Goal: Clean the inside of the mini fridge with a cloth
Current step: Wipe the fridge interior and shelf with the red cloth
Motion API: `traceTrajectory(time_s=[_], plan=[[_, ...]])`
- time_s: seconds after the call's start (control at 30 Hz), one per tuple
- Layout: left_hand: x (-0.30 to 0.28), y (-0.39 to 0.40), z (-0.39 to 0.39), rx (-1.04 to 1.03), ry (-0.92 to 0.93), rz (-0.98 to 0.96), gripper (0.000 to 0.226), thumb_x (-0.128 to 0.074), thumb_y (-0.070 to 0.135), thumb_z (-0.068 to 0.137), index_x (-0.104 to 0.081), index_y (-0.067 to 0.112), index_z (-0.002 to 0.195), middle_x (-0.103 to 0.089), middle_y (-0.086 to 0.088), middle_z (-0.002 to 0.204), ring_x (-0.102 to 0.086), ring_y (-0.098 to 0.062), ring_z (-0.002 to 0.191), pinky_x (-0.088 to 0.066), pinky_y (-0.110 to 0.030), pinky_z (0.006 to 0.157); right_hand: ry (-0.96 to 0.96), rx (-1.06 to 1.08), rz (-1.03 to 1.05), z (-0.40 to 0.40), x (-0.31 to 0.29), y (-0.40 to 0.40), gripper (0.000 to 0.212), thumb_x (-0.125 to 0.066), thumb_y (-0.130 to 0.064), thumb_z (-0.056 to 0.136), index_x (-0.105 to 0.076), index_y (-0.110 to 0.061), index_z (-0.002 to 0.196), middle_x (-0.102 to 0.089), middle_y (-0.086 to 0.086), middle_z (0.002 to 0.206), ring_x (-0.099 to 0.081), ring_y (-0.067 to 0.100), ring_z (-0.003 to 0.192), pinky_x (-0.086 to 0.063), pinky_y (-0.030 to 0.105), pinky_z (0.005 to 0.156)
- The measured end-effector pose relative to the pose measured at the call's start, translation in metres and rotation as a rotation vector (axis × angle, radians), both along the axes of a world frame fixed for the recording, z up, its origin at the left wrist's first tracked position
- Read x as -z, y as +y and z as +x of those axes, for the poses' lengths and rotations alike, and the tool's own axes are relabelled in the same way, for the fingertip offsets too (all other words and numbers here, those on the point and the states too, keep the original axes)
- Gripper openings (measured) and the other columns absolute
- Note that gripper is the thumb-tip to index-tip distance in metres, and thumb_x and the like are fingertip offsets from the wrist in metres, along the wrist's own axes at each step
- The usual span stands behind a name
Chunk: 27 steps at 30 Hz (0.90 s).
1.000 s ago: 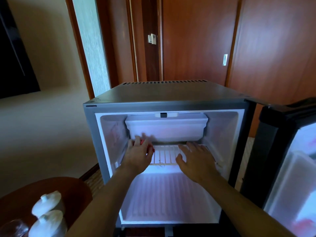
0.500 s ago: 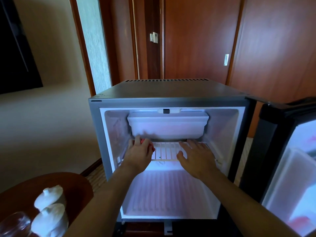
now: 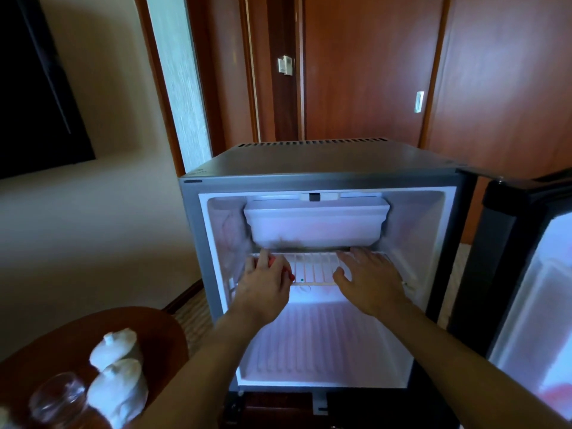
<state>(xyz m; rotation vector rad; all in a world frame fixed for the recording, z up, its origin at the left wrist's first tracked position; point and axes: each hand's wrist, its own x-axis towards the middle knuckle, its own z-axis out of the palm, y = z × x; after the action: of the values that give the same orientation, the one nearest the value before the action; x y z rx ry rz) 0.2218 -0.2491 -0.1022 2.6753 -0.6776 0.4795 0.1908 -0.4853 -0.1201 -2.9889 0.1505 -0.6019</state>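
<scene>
Reaching into the open mini fridge (image 3: 198, 243), 2 hands work at its 1 white wire shelf (image 3: 312, 269): the left hand (image 3: 263, 286) curls round a red cloth (image 3: 278, 264) on the shelf, the right hand (image 3: 371, 280) lies spread flat beside it. On the round wooden worktop (image 3: 161, 329) stand 2 white lidded cups (image 3: 117, 388) and 1 clear glass (image 3: 58, 397).

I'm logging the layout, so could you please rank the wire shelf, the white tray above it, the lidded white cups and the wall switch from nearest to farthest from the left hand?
From the left hand:
1. Wire shelf, under it.
2. White tray, above.
3. Lidded white cups, lower left on the round table.
4. Wall switch, far upper right.
</scene>
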Motion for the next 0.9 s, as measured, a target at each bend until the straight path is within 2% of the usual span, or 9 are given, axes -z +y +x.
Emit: traceTrajectory(time_s=[0.2,0.37,0.53,0.6,0.7,0.9], plan=[[-0.004,-0.006,0.011,-0.036,0.036,0.014,0.026,-0.038,0.033,0.104,-0.057,0.020,0.117,-0.047,-0.009,0.127,-0.042,-0.034,0.114,-0.040,-0.047,0.100,-0.020,0.004,0.000,0.001,0.001,0.000,0.052,-0.039,-0.046,0.100,-0.048,-0.029,0.148,-0.048,-0.002,0.151,-0.041,0.018,0.141,-0.026,0.034,0.118],[-0.006,-0.020,0.040,-0.074,0.000,0.078,0.032,-0.033,0.033,0.106,-0.052,0.018,0.127,-0.044,-0.017,0.138,-0.042,-0.035,0.116,-0.032,-0.042,0.106,-0.010,0.010,-0.034,0.003,0.004,-0.002,0.061,-0.025,-0.051,0.096,-0.046,-0.031,0.149,-0.047,-0.003,0.153,-0.039,0.018,0.142,-0.028,0.036,0.119],[-0.008,-0.021,0.046,-0.059,-0.030,0.113,0.034,-0.032,0.029,0.106,-0.049,0.016,0.132,-0.044,-0.018,0.139,-0.041,-0.035,0.120,-0.029,-0.042,0.107,-0.093,0.000,0.000,0.000,0.002,0.002,0.063,-0.027,-0.048,0.092,-0.061,-0.024,0.139,-0.060,0.003,0.140,-0.053,0.023,0.132,-0.037,0.038,0.112],[-0.007,-0.018,0.039,-0.040,-0.026,0.146,0.032,-0.031,0.031,0.106,-0.050,0.020,0.129,-0.047,-0.012,0.138,-0.042,-0.033,0.123,-0.028,-0.042,0.109,-0.119,0.002,0.024,-0.003,0.001,0.004,0.060,-0.030,-0.047,0.091,-0.065,-0.023,0.134,-0.064,0.003,0.134,-0.057,0.024,0.127,-0.041,0.039,0.108],[-0.005,-0.011,0.023,-0.027,-0.007,0.120,0.027,-0.032,0.032,0.104,-0.054,0.024,0.118,-0.052,-0.001,0.133,-0.046,-0.026,0.122,-0.029,-0.041,0.107,-0.086,0.015,0.022,-0.005,-0.002,0.006,0.056,-0.036,-0.045,0.093,-0.061,-0.025,0.138,-0.060,0.001,0.140,-0.052,0.022,0.131,-0.037,0.037,0.110],[-0.003,0.000,-0.004,0.019,0.022,-0.012,0.025,-0.039,0.031,0.103,-0.061,0.021,0.111,-0.049,-0.003,0.122,-0.041,-0.029,0.111,-0.033,-0.041,0.103,-0.010,0.019,0.001,-0.003,-0.004,0.005,0.051,-0.040,-0.045,0.100,-0.049,-0.030,0.148,-0.048,-0.003,0.151,-0.041,0.019,0.140,-0.028,0.034,0.116]])
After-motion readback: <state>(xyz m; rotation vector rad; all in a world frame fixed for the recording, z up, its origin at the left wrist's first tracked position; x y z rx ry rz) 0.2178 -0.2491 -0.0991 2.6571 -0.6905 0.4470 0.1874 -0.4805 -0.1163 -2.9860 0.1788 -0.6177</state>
